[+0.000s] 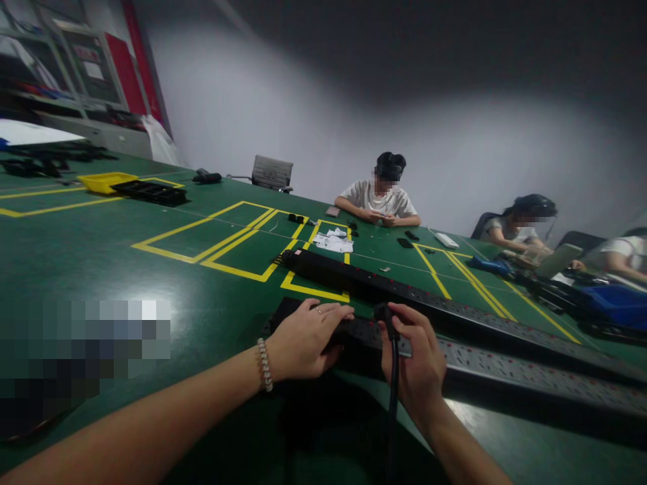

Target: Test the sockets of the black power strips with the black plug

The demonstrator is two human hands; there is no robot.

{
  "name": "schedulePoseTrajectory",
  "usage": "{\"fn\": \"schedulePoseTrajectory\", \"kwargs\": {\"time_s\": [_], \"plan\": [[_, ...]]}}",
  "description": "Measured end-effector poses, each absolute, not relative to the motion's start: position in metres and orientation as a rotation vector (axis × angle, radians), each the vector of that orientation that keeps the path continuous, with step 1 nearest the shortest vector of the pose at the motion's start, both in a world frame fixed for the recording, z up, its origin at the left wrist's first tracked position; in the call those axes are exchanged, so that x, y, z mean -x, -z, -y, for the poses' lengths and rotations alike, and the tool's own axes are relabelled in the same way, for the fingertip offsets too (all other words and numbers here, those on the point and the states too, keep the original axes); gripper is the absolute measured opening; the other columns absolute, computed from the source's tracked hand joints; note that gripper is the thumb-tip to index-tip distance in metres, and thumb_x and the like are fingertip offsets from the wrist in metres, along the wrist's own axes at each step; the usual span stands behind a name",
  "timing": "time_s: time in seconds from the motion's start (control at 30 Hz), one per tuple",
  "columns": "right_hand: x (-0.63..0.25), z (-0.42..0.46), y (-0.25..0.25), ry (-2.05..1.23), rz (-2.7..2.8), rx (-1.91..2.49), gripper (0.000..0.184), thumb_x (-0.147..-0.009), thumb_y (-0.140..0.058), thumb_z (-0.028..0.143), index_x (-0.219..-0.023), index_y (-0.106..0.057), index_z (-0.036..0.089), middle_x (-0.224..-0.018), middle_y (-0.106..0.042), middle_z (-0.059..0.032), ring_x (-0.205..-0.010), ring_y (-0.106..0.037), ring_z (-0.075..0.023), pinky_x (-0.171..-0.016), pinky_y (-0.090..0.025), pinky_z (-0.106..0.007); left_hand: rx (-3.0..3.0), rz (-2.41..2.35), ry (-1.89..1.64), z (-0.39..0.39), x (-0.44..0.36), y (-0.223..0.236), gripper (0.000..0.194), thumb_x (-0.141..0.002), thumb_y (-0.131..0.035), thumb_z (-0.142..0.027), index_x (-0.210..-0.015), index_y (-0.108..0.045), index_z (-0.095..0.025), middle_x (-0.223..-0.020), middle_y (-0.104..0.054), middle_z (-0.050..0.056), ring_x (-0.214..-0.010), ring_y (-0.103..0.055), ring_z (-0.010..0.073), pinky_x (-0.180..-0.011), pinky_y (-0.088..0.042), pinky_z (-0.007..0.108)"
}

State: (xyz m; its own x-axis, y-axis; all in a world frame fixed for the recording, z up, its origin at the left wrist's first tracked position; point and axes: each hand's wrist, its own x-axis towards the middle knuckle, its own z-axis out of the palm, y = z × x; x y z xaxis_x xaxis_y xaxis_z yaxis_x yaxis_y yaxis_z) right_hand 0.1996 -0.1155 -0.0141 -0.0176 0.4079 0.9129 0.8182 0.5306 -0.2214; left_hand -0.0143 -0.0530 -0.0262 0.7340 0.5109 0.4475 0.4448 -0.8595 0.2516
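My left hand [308, 337] rests on the near end of a long black power strip [495, 360], its fingers stretched over the casing. Between the fingers of my right hand [417, 347] is a black power plug [385, 315], held just at the strip's row of sockets; whether its pins sit in a socket is hidden. From the plug a black cable [391, 417] hangs down toward me. A second long black power strip [364, 275] lies behind the first, roughly alongside it.
The green table [202, 303] bears yellow tape outlines. Beyond lie white papers [333, 240], a yellow tray [104, 182], a black tray [151, 192] and a white power strip [446, 240]. A person [379, 199] sits opposite; two more people sit at right near blue-and-black items [614, 303].
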Motion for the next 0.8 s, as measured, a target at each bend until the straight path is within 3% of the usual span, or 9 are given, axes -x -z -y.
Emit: {"fn": "schedulePoseTrajectory", "kwargs": {"time_s": [0.17, 0.33, 0.57, 0.8], "plan": [[-0.202, 0.111, 0.020, 0.436, 1.645, 1.068, 0.017, -0.086, -0.068, 0.010, -0.095, -0.058, 0.020, -0.109, -0.069, -0.0103, -0.095, -0.071, -0.0218, -0.079, -0.060, -0.036, -2.879, -1.010, -0.779, 0.047, 0.010, 0.031, 0.078, -0.087, -0.067, -0.054, -0.146, -0.037, -0.015, -0.132, -0.062, 0.018, -0.118, -0.061, 0.0327, -0.100, -0.045, 0.047], [-0.207, 0.111, 0.024, 0.406, 1.639, 1.095, 0.018, -0.086, -0.068, 0.014, -0.100, -0.058, 0.020, -0.111, -0.069, -0.0103, -0.096, -0.071, -0.0225, -0.081, -0.060, -0.038, -2.966, -1.091, -0.630, 0.037, 0.010, 0.029, 0.092, -0.080, -0.068, -0.071, -0.146, -0.039, -0.013, -0.118, -0.068, 0.016, -0.107, -0.065, 0.0319, -0.092, -0.047, 0.044], [-0.213, 0.114, 0.026, 0.340, 1.628, 1.119, 0.019, -0.088, -0.068, 0.015, -0.104, -0.059, 0.019, -0.112, -0.070, -0.0112, -0.097, -0.071, -0.0238, -0.082, -0.061, -0.040, -3.019, -1.008, -0.590, 0.024, 0.035, 0.027, 0.088, -0.080, -0.065, -0.074, -0.143, -0.044, -0.016, -0.124, -0.067, 0.016, -0.107, -0.066, 0.0321, -0.089, -0.047, 0.042], [-0.208, 0.114, 0.027, 0.226, 1.701, 1.077, 0.023, -0.088, -0.067, 0.010, -0.108, -0.061, 0.021, -0.114, -0.072, -0.0113, -0.102, -0.072, -0.0227, -0.088, -0.061, -0.039, -2.953, -0.991, -0.593, 0.012, 0.061, 0.016, 0.079, -0.077, -0.073, -0.061, -0.137, -0.050, -0.016, -0.119, -0.069, 0.014, -0.103, -0.068, 0.0327, -0.090, -0.049, 0.044]]}}
